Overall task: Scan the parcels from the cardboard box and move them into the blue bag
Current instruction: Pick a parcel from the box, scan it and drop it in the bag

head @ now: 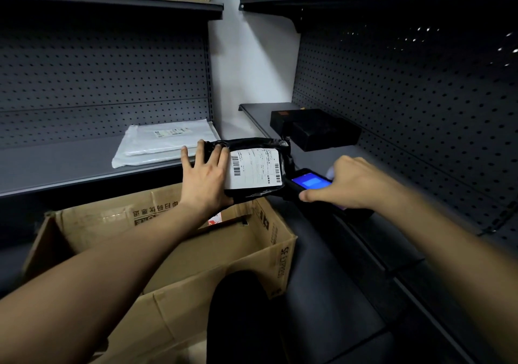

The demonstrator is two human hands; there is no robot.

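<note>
Parcel [252, 167] gripped in my left hand [204, 178], I should hold its barcode [236, 165] steady facing the scanner [309, 182] my right hand [356, 184] clasps.

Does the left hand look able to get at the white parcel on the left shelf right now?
Probably not yet. The white parcel lies close behind the left hand with nothing between them, but that hand holds the black parcel, and the right hand holds the scanner.

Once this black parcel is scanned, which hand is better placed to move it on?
Left. The left hand grips the black parcel above the cardboard box; the right hand is busy holding the scanner.
</note>
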